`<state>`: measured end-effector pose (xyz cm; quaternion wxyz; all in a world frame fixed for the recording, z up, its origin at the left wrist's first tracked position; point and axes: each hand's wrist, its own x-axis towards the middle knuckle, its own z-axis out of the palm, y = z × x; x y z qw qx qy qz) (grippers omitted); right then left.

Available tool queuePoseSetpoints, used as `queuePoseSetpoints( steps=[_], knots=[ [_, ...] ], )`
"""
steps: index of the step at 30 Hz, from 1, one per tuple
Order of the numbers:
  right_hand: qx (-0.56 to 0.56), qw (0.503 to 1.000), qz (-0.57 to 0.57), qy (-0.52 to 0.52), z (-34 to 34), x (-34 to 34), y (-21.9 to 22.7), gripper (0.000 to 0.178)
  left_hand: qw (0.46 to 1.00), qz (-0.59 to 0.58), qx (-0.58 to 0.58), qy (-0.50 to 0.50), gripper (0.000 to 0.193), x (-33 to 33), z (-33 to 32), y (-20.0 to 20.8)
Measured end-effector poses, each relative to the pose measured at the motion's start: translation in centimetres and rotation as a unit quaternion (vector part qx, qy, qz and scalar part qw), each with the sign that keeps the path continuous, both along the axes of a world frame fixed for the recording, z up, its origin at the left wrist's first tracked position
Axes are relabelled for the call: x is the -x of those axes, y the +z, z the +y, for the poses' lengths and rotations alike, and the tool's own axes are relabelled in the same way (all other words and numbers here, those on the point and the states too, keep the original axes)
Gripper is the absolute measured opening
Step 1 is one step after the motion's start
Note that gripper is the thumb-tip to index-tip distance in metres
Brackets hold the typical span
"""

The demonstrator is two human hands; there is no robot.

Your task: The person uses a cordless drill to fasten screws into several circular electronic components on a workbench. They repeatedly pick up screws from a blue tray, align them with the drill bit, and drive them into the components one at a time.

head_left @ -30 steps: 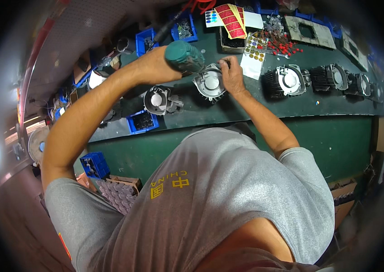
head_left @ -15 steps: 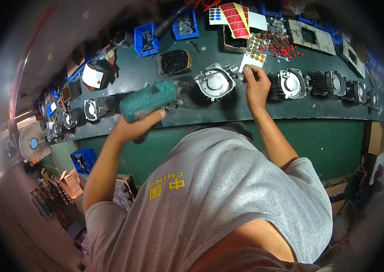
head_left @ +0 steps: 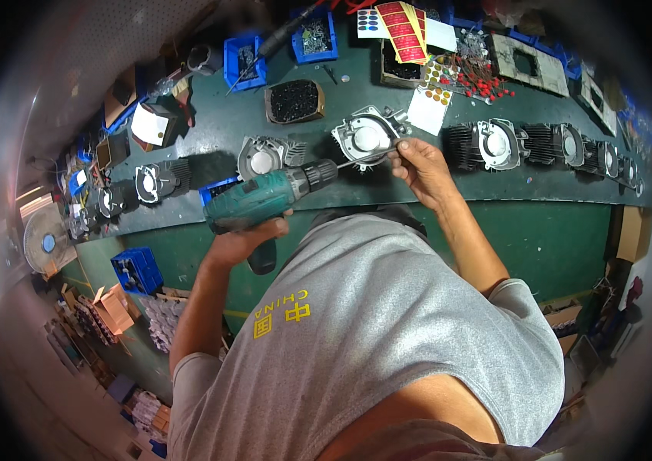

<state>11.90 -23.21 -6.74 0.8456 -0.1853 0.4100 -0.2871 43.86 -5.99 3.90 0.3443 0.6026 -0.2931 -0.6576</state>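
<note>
Head view: left hand clamps the drill, right hand pinches the tip of the bit, and the one-o'clock housing seems unfinished, no bit yet seated

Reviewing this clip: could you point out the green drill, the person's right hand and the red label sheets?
Green drill [head_left: 253, 201]: head view, on the side of its body.
Right hand [head_left: 424, 170]: head view, on its back.
Red label sheets [head_left: 400, 32]: head view, middle of the top sheet.
</note>
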Motion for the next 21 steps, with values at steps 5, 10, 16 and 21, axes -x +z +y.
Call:
queuePoseSetpoints(
  steps=[5,10,16,21],
  knots=[
    [-0.007,0.998,-0.038,0.051,0.4,-0.5,-0.7,0.016,1.000,0.018,-0.019,0.013,0.026,-0.8,0.1,1.0],
    [0.004,0.998,-0.014,0.067,0.0,-1.7,0.3,0.015,0.998,-0.053,-0.011,0.020,0.028,-1.1,0.3,2.0],
    [-0.010,0.997,-0.054,0.046,-0.7,-1.7,0.5,0.015,0.997,-0.074,-0.003,-0.026,0.028,-2.0,-0.3,2.0],
    [0.024,0.998,-0.042,0.040,-1.3,-1.1,0.6,0.014,0.996,-0.079,0.020,-0.039,0.030,-1.7,-1.3,1.9]
  ],
)
